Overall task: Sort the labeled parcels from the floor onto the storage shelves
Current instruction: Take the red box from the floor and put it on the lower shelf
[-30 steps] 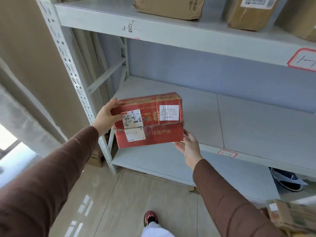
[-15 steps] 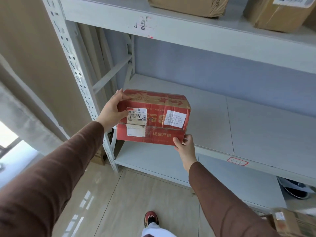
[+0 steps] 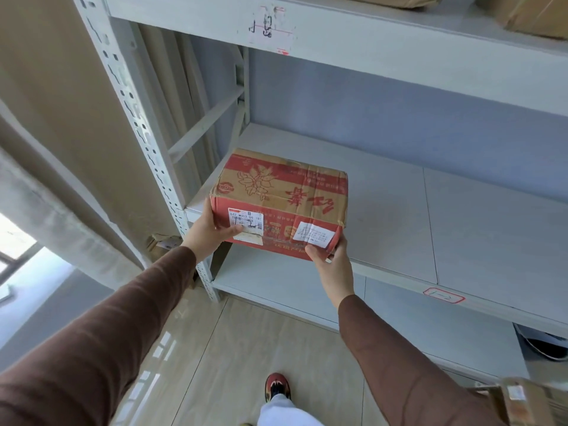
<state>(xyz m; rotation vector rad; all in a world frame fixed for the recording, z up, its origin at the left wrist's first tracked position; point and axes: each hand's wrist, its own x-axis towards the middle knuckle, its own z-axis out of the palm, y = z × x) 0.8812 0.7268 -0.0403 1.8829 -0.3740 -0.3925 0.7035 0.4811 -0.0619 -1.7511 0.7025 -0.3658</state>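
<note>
A red and brown cardboard parcel (image 3: 281,201) with two white labels on its near face sits at the left front of the middle shelf board (image 3: 399,216) of the white metal rack. My left hand (image 3: 210,230) grips its near left corner, thumb across the barcode label. My right hand (image 3: 330,258) holds the near right bottom corner, thumb on the front face. The parcel's near edge overhangs the shelf front a little.
The upper shelf (image 3: 368,50) carries brown boxes (image 3: 528,16) at the top right. The rack's perforated post (image 3: 135,118) stands left of the parcel. A lower shelf (image 3: 292,284) lies beneath. Another taped parcel (image 3: 525,401) is at bottom right, my shoe (image 3: 278,385) on the tiled floor.
Both hands have carried the parcel forward and tipped it flat, from held in the air before the rack to lying on the middle shelf's left front. Its top face now shows.
</note>
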